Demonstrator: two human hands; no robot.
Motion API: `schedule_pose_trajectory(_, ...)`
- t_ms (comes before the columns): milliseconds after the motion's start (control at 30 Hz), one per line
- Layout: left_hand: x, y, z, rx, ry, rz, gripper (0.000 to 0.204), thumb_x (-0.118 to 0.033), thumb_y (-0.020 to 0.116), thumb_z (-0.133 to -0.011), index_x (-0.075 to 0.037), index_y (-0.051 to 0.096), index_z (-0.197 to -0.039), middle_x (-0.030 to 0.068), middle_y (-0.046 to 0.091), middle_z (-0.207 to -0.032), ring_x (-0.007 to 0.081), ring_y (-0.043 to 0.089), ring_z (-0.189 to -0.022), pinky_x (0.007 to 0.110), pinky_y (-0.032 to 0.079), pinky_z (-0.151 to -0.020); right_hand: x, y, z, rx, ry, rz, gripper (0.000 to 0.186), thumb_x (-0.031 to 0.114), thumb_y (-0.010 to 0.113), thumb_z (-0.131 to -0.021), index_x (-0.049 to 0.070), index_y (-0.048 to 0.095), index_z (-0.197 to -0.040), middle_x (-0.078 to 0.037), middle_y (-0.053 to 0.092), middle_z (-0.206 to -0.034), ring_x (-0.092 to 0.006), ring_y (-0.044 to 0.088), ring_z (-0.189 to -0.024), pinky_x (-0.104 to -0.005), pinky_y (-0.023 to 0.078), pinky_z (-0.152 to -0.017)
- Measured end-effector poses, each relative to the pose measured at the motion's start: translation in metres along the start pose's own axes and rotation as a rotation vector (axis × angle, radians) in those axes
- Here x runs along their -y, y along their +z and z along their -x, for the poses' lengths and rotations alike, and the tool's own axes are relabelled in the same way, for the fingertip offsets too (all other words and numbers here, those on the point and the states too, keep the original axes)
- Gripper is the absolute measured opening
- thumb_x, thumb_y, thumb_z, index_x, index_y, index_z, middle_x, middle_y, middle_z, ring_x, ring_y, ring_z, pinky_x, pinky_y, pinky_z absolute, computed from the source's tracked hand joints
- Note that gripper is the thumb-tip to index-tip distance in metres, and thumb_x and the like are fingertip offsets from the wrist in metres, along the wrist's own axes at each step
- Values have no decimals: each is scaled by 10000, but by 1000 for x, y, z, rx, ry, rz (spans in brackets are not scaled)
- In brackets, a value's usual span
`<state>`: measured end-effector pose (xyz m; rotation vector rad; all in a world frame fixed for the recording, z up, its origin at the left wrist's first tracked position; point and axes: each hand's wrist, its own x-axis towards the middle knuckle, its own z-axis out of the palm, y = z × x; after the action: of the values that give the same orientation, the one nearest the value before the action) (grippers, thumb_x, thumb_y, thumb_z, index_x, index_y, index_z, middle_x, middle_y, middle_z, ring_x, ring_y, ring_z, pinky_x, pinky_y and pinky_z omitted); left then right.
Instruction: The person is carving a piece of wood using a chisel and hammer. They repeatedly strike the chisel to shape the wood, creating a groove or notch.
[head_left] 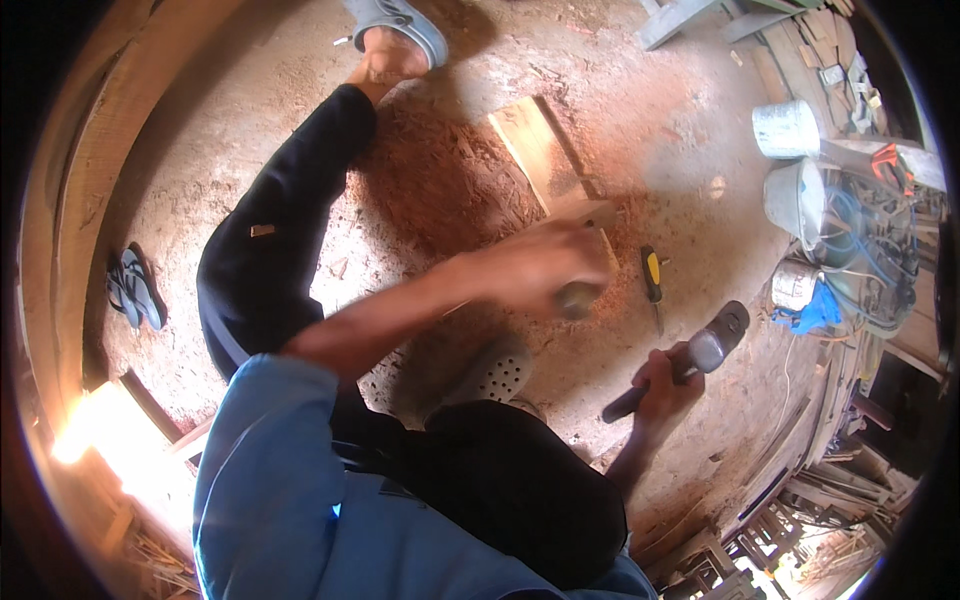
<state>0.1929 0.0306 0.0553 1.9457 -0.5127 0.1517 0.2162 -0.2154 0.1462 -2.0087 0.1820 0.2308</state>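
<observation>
My left hand point(565, 265) is smeared by motion but curled into a fist over the lower end of a pale wooden board point(535, 150). A dark rounded end shows below the fist, and a brownish piece lies just beyond it; I cannot make out what is held. My right hand point(668, 390) is wrapped round a dark hammer-like tool point(722, 335) with a rounded grey knob and a holed end, raised to the right of the board. Between the hands, on the floor, lies a thin-bladed hand tool point(652, 275) with a yellow and black handle.
Wood shavings cover the floor around the board. At the right stand white buckets point(785, 130), a blue cloth point(815, 308), tangled hoses and a saw point(885, 165) with an orange handle. Flip-flops point(137, 288) lie at the left. My clog-shod foot point(410, 30) is stretched forward.
</observation>
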Motion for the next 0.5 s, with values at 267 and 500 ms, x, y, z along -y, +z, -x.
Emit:
schedule_pose_trajectory(267, 10, -6, -155, 192, -538, 189, 528, -377, 826, -797, -22, 652, -1146, 86, 684, -826, 206, 663, -740, 368, 530, -701, -7, -11, 25, 52, -17, -164, 118, -23, 642, -838, 25, 539, -873, -49, 544, -631, -125, 518, -511, -270, 411, -490)
schedule_pose_trajectory(500, -20, 4, -136, 290, -394, 143, 474, -420, 839, -803, -86, 698, -1108, 79, 712, -905, 213, 675, -872, 370, 522, -795, -12, -33, 29, -25, -33, -221, 115, -8, 647, -836, 19, 548, -887, -47, 528, -602, -131, 510, -495, -267, 411, -489)
